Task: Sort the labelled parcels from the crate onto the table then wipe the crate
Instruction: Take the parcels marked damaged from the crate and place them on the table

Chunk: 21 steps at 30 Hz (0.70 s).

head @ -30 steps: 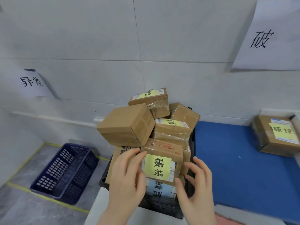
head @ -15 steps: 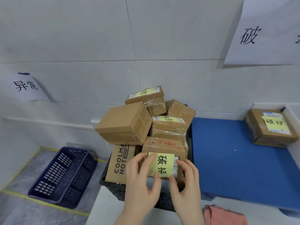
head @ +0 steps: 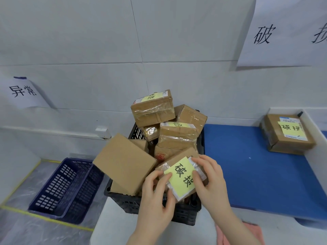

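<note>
A black crate (head: 122,200) stands on the white table edge, piled with several brown cardboard parcels. My left hand (head: 155,197) and my right hand (head: 210,179) both grip a small parcel (head: 182,175) with a yellow handwritten label, tilted above the crate's front. A large plain box (head: 123,161) leans at the crate's left. Higher in the pile sit a taped parcel (head: 152,110) and another labelled one (head: 177,135).
A blue mat (head: 256,165) covers the table to the right, with one labelled parcel (head: 286,135) at its far corner. A blue basket (head: 65,190) sits on the floor at left. Paper signs hang on the wall. A pink cloth (head: 247,234) lies near the bottom.
Both hands closed on the yellow-labelled parcel and lifted and tilted it out of the pile. The large plain box slid down to the left.
</note>
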Available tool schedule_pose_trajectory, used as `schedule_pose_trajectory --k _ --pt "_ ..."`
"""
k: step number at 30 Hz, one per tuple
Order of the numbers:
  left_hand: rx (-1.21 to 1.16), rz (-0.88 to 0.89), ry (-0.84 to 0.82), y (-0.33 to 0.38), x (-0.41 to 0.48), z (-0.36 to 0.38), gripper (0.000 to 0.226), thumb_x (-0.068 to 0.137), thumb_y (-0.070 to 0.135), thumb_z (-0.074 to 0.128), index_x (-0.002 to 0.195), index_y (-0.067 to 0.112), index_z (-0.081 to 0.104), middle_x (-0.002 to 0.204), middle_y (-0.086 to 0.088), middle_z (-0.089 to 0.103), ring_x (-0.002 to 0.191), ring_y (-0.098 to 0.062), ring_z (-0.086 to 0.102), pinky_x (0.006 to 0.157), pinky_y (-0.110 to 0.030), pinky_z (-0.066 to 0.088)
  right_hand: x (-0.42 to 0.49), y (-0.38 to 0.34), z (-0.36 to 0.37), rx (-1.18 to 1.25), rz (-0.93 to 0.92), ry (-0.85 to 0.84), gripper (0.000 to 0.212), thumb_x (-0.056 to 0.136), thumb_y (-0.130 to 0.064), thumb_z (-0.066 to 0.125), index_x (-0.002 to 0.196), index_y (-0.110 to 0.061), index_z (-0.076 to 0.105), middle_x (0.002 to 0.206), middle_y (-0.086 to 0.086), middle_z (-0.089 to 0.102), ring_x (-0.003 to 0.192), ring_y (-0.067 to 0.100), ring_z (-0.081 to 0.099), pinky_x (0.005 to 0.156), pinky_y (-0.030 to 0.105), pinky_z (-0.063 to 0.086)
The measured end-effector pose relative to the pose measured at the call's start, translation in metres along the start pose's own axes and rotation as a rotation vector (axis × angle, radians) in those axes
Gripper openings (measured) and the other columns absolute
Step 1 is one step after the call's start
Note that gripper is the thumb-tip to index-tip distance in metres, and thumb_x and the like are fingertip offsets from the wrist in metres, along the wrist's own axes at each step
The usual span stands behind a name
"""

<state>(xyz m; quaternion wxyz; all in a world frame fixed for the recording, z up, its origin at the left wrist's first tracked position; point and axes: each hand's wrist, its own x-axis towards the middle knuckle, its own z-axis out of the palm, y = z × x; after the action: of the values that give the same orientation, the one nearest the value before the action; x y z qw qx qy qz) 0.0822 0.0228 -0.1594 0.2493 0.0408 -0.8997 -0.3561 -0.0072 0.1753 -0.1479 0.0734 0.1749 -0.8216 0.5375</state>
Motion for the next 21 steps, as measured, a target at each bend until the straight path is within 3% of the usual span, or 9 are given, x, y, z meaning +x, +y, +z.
schedule_pose_trajectory --k 2,6,9,11,13,15,17,21 --pt "0.040 0.007 -0.015 0.000 0.000 -0.002 0.038 0.091 0.032 0.047 0.128 0.034 0.048 0.135 0.014 0.035 0.121 -0.013 0.047 0.088 -0.020 0.048 0.003 0.002 -0.001 -0.011 -0.014 -0.023 0.036 0.090 -0.012 0.058 0.115 -0.037 0.060 0.128 -0.027 0.047 0.119 0.002 0.041 0.087 0.002 0.032" --pt "0.228 0.033 -0.059 0.007 0.001 -0.009 0.034 0.088 0.029 0.047 0.121 0.027 0.055 0.128 0.005 0.047 0.107 -0.012 0.056 0.057 -0.020 0.053 0.005 0.004 -0.003 -0.006 -0.029 -0.062 0.035 0.087 -0.022 0.050 0.116 -0.041 0.057 0.129 -0.029 0.045 0.119 0.004 0.042 0.085 0.001 0.033" --pt "0.372 0.112 -0.048 0.014 0.002 -0.013 0.033 0.087 0.026 0.048 0.118 0.021 0.059 0.124 0.004 0.050 0.097 -0.014 0.058 0.053 -0.017 0.048 0.007 0.007 -0.005 -0.021 -0.046 -0.103 0.034 0.091 -0.021 0.050 0.119 -0.040 0.056 0.132 -0.029 0.042 0.123 0.002 0.040 0.087 0.002 0.033" --pt "0.448 0.303 0.034 0.017 -0.001 -0.018 0.033 0.086 0.020 0.050 0.117 0.019 0.059 0.121 0.001 0.052 0.097 -0.020 0.060 0.061 -0.026 0.052 0.007 0.008 -0.006 -0.023 -0.040 -0.124 0.036 0.094 -0.016 0.053 0.120 -0.041 0.055 0.133 -0.029 0.041 0.125 0.001 0.038 0.088 0.001 0.032" --pt "0.566 0.351 0.177 0.017 -0.002 -0.031 0.037 0.082 0.018 0.052 0.118 0.019 0.062 0.123 -0.005 0.058 0.110 -0.030 0.057 0.086 -0.043 0.047 0.006 0.007 -0.007 -0.023 -0.031 -0.132 0.040 0.094 -0.011 0.056 0.120 -0.042 0.054 0.135 -0.024 0.043 0.126 0.003 0.039 0.087 0.000 0.032" --pt "0.723 0.091 0.272 0.011 0.003 -0.045 0.043 0.082 0.024 0.049 0.122 0.020 0.064 0.128 -0.010 0.059 0.124 -0.039 0.048 0.105 -0.058 0.027 0.006 0.006 -0.008 -0.021 -0.022 -0.133 0.041 0.094 -0.010 0.057 0.120 -0.042 0.053 0.136 -0.019 0.045 0.126 0.003 0.039 0.086 -0.001 0.032" --pt "0.810 -0.120 0.186 0.003 0.005 -0.048 0.045 0.086 0.029 0.042 0.123 0.017 0.065 0.130 -0.012 0.059 0.128 -0.043 0.044 0.107 -0.067 0.020 0.005 0.004 -0.007 -0.017 -0.013 -0.139 0.042 0.094 -0.010 0.057 0.119 -0.043 0.053 0.137 -0.018 0.046 0.125 0.001 0.038 0.085 -0.002 0.031" --pt "0.749 -0.081 0.113 -0.009 0.002 -0.037 0.046 0.089 0.028 0.038 0.125 0.016 0.063 0.131 -0.011 0.058 0.131 -0.042 0.043 0.107 -0.067 0.021 0.005 0.001 -0.006 -0.003 -0.007 -0.145 0.045 0.094 -0.009 0.057 0.118 -0.046 0.050 0.136 -0.023 0.044 0.125 -0.006 0.036 0.086 -0.002 0.031"
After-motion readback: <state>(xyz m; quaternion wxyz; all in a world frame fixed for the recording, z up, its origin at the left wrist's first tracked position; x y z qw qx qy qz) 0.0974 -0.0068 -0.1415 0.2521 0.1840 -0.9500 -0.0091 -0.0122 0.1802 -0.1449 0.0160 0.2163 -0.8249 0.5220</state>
